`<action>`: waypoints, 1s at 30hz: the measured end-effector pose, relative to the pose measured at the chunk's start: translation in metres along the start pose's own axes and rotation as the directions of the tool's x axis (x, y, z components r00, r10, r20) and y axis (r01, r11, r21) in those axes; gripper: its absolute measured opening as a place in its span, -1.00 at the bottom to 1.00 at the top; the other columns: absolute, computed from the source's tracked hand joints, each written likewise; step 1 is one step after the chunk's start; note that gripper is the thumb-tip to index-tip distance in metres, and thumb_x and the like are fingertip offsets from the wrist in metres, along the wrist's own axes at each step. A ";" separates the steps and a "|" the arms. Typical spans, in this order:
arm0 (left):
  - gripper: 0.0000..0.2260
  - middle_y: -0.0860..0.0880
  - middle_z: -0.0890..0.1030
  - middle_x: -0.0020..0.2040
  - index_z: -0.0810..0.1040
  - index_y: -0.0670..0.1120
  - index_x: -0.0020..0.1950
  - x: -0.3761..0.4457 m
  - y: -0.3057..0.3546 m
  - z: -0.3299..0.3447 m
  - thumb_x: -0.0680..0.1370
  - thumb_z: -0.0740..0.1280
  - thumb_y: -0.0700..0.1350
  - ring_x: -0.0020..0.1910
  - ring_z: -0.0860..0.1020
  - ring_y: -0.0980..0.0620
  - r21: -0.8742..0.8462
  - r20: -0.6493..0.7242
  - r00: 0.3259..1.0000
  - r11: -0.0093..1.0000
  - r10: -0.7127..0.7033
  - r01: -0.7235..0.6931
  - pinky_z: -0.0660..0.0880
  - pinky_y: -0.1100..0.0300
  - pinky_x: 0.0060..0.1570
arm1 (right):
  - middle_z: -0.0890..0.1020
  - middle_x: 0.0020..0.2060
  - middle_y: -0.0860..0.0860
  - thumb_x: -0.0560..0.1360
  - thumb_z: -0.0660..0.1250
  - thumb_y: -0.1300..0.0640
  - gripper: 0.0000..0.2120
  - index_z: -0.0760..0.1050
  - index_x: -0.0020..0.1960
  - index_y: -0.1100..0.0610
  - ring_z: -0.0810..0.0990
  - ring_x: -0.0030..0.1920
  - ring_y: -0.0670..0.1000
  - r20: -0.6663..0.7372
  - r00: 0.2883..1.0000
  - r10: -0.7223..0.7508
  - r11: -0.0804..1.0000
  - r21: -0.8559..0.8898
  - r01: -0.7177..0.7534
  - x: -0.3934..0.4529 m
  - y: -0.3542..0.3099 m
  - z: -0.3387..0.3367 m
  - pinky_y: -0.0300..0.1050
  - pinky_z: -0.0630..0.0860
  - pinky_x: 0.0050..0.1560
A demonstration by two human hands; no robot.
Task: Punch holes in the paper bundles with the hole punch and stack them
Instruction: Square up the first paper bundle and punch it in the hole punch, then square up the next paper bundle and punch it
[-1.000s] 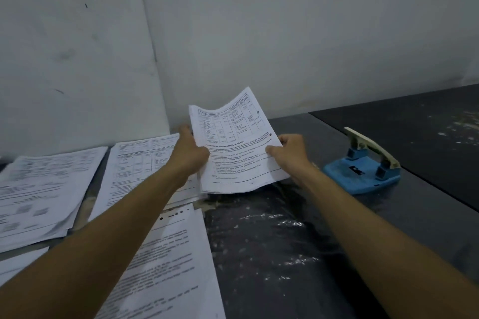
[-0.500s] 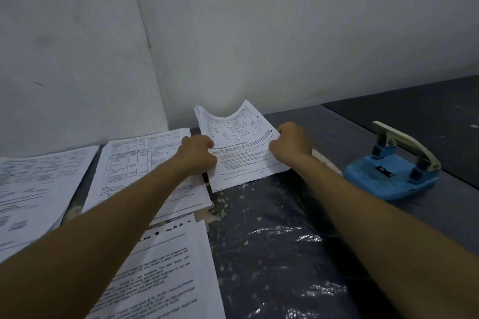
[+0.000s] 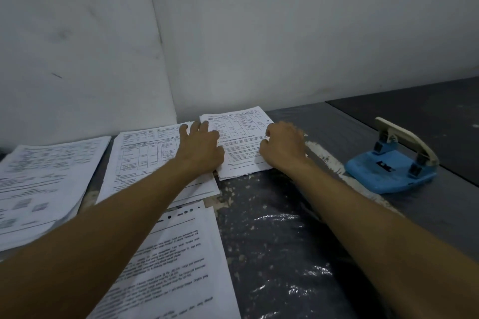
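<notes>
Paper bundle (image 3: 242, 142) lying flat on the dark table (image 3: 280, 228) near the wall corner; left hand (image 3: 201, 149) resting on its left edge, fingers spread and nearly straight; right hand (image 3: 282, 147) on its right edge, fingers bent under, grasp not discernible; blue hole punch (image 3: 392, 163) to the right, well apart; further printed stacks (image 3: 155, 163) to the left, one (image 3: 178, 264) nearer with punched holes.

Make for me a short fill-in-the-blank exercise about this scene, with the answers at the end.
1. Both hands, left hand and right hand, rest on the small paper bundle lying ___ on the table.
2. The base of the hole punch is ___ in colour.
3. The hole punch stands to the ___ of the right hand.

Answers: flat; blue; right
</notes>
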State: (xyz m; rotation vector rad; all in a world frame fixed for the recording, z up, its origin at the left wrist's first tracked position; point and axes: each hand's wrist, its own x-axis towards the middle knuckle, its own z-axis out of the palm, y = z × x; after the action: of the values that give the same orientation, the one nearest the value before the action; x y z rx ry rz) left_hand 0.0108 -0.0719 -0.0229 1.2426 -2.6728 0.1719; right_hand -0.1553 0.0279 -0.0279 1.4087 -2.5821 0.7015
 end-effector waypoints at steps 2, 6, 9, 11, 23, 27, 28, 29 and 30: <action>-0.61 -0.14 0.34 0.50 0.48 -0.08 0.40 -0.006 0.000 -0.008 0.63 0.19 0.04 0.50 0.25 -0.13 -0.045 -0.003 1.000 0.999 -0.001 0.001 0.05 -0.13 0.48 | 0.60 0.13 0.07 0.49 0.27 0.11 -0.74 0.57 0.14 0.14 0.49 0.19 0.12 -0.006 0.999 -0.036 0.999 0.004 0.036 -0.010 -0.011 -0.003 0.08 0.32 0.33; -0.68 -0.10 0.55 0.24 0.56 -0.11 0.23 -0.036 -0.003 -0.031 0.62 0.21 0.04 0.19 0.51 -0.12 -0.140 -0.037 0.999 0.990 0.008 -0.013 0.44 -0.04 0.21 | 0.59 0.15 0.06 0.53 0.27 0.06 -0.74 0.55 0.16 0.13 0.47 0.22 0.12 -0.002 0.996 -0.095 0.995 0.035 0.095 -0.037 -0.036 -0.011 0.07 0.33 0.27; -0.72 -0.08 0.57 0.24 0.58 -0.10 0.18 -0.072 -0.012 -0.049 0.62 0.23 0.03 0.15 0.54 -0.10 -0.197 -0.080 0.997 0.980 -0.009 -0.007 0.48 -0.01 0.16 | 0.58 0.15 0.05 0.56 0.27 0.02 -0.73 0.54 0.19 0.12 0.45 0.22 0.11 -0.011 0.990 -0.138 0.987 0.075 0.139 -0.065 -0.053 -0.019 0.02 0.34 0.22; -0.70 -0.06 0.54 0.31 0.56 -0.08 0.25 -0.099 -0.020 -0.060 0.63 0.23 0.04 0.23 0.53 -0.08 -0.226 -0.061 0.997 0.974 -0.037 0.023 0.46 0.02 0.21 | 0.58 0.15 0.05 0.57 0.27 0.02 -0.73 0.54 0.20 0.12 0.45 0.21 0.09 0.001 0.985 -0.170 0.980 0.103 0.169 -0.087 -0.063 -0.024 -0.01 0.36 0.17; -0.65 -0.07 0.55 0.27 0.50 -0.10 0.31 -0.274 -0.064 -0.078 0.62 0.29 0.07 0.18 0.52 -0.05 -0.240 0.135 0.952 0.924 -0.274 0.299 0.33 0.22 -0.03 | 0.52 -0.22 -0.06 0.53 0.35 0.07 -0.87 0.47 -0.10 0.12 0.49 -0.23 -0.06 0.143 0.968 -0.206 0.923 0.359 0.143 -0.212 -0.087 -0.036 -0.23 0.33 -0.33; -0.67 -0.10 0.56 0.20 0.46 -0.13 0.29 -0.305 -0.058 -0.060 0.64 0.22 0.06 0.04 0.50 -0.03 -0.206 0.193 0.940 0.925 -0.283 0.321 0.35 0.22 -0.05 | 0.50 -0.24 -0.15 0.53 0.36 0.13 -0.95 0.49 -0.09 0.06 0.47 -0.26 -0.12 0.204 0.946 -0.254 0.927 0.331 0.177 -0.240 -0.091 -0.047 -0.25 0.36 -0.32; -0.68 -0.12 0.56 0.20 0.45 -0.14 0.27 -0.310 -0.055 -0.054 0.65 0.19 0.05 0.04 0.49 -0.03 -0.206 0.184 0.942 0.926 -0.282 0.318 0.36 0.19 -0.04 | 0.53 -0.18 -0.13 0.53 0.37 0.13 -0.95 0.52 -0.03 0.09 0.50 -0.20 -0.10 0.232 0.940 -0.249 0.934 0.315 0.169 -0.245 -0.093 -0.050 -0.24 0.41 -0.25; -0.68 -0.14 0.54 0.21 0.44 -0.16 0.28 -0.313 -0.052 -0.049 0.66 0.16 0.04 0.10 0.49 -0.06 -0.211 0.166 0.945 0.926 -0.283 0.314 0.39 0.16 0.02 | 0.58 -0.12 -0.10 0.53 0.38 0.13 -0.91 0.54 -0.02 0.14 0.54 -0.13 -0.07 0.259 0.936 -0.237 0.937 0.316 0.150 -0.249 -0.096 -0.052 -0.21 0.47 -0.18; -0.66 -0.18 0.52 0.25 0.42 -0.18 0.32 -0.317 -0.048 -0.044 0.67 0.13 0.02 0.19 0.47 -0.11 -0.205 0.142 0.948 0.928 -0.286 0.311 0.41 0.11 0.14 | 0.63 -0.07 -0.06 0.51 0.40 0.13 -0.86 0.59 0.00 0.19 0.59 -0.09 -0.04 0.278 0.935 -0.222 0.940 0.315 0.129 -0.251 -0.098 -0.052 -0.17 0.55 -0.13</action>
State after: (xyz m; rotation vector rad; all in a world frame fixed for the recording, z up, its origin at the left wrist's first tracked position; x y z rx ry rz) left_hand 0.2532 0.1413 -0.0484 1.5986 -2.4590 -0.2438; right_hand 0.0602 0.1983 -0.0275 1.9617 -2.6037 0.9317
